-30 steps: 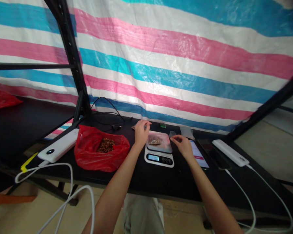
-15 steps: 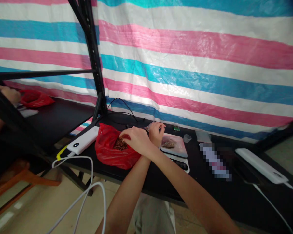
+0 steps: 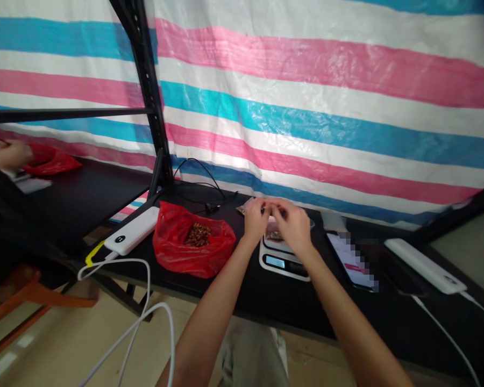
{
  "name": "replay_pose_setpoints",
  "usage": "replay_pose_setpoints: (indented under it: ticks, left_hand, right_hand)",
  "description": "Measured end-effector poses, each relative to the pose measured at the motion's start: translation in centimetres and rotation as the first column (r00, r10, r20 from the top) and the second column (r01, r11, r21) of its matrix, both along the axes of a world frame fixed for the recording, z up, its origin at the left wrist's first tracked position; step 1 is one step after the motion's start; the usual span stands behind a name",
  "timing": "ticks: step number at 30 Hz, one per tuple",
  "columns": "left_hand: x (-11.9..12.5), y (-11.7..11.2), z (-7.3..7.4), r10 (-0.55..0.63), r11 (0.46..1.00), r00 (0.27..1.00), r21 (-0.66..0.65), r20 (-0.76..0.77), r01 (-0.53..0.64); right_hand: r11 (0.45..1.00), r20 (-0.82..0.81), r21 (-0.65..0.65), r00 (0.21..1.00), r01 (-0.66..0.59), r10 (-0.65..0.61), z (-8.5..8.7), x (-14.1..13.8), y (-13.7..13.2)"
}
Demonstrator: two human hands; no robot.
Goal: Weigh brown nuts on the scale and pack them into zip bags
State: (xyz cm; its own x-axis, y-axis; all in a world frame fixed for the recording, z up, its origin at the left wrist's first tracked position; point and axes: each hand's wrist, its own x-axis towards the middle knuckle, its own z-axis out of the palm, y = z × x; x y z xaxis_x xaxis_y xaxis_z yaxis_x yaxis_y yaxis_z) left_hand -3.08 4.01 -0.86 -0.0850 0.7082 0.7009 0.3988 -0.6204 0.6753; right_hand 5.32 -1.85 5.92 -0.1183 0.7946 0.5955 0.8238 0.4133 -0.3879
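Note:
Both my hands are over a white kitchen scale on the black table. A small clear bag with brown bits lies on the scale's plate. My left hand pinches the bag's far edge. My right hand is beside it with its fingers bunched, fingertips nearly touching the left ones; what they hold is hidden. To the left, an open red plastic bag holds a heap of brown pieces.
A white power bank with a white cable lies left of the red bag. A phone and another power bank lie to the right. A black rack post stands behind. At far left, another person's hand is beside a second red bag.
My right hand went left into the red bag, then came back over the scale beside my left hand. The camera view swung left.

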Motion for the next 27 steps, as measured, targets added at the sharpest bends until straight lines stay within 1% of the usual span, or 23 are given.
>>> replay_pose_setpoints:
  ticks: [2,4,5,6,8,11,14,17,22,27]
  left_hand:
    - [0.0,0.3,0.0,-0.007,1.0,1.0,-0.001,-0.025,0.007]
    - [0.0,0.4,0.1,-0.005,1.0,0.999,0.0,-0.039,0.005]
    - [0.0,0.5,0.2,-0.006,1.0,0.999,-0.001,-0.046,0.006]
    - [0.0,0.4,0.2,-0.006,1.0,0.999,-0.001,-0.052,0.006]
    - [0.1,0.3,0.3,-0.008,1.0,0.998,-0.001,-0.067,0.008]
    - [0.1,0.3,0.2,0.0,1.0,0.996,-0.003,-0.09,0.0]
    - [0.2,0.3,0.0,0.005,1.0,0.994,0.002,-0.109,-0.005]
    - [0.2,0.5,-0.1,0.001,1.0,0.993,0.008,-0.116,0.0]
    - [0.3,0.6,-0.1,0.005,1.0,0.993,-0.009,-0.12,-0.006]
    - [0.3,0.8,-0.3,-0.006,1.0,0.993,-0.017,-0.119,0.004]
  right_hand:
    - [0.989,-0.065,-0.044,0.987,0.143,-0.146,-0.7,4.7,0.2]
    - [0.972,-0.09,-0.124,0.973,0.2,-0.212,-2.0,8.7,0.4]
    - [0.965,-0.087,-0.163,0.971,0.206,-0.222,-2.8,10.3,0.5]
    - [0.961,-0.084,-0.204,0.975,0.185,-0.206,-3.7,11.5,0.5]
    - [0.957,-0.076,-0.266,0.987,0.114,-0.139,-5.5,13.1,0.6]
    - [0.951,-0.061,-0.307,0.997,0.035,-0.056,-7.5,13.5,0.7]
    - [0.947,-0.042,-0.321,0.999,0.019,-0.034,-8.1,12.9,0.9]
    - [0.936,0.011,-0.348,0.999,0.045,-0.044,-7.5,12.3,1.2]
    - [0.91,0.149,-0.388,0.984,0.15,-0.098,-6.0,11.3,1.6]
    - [0.877,0.214,-0.405,0.959,0.258,-0.183,-5.8,10.3,2.0]
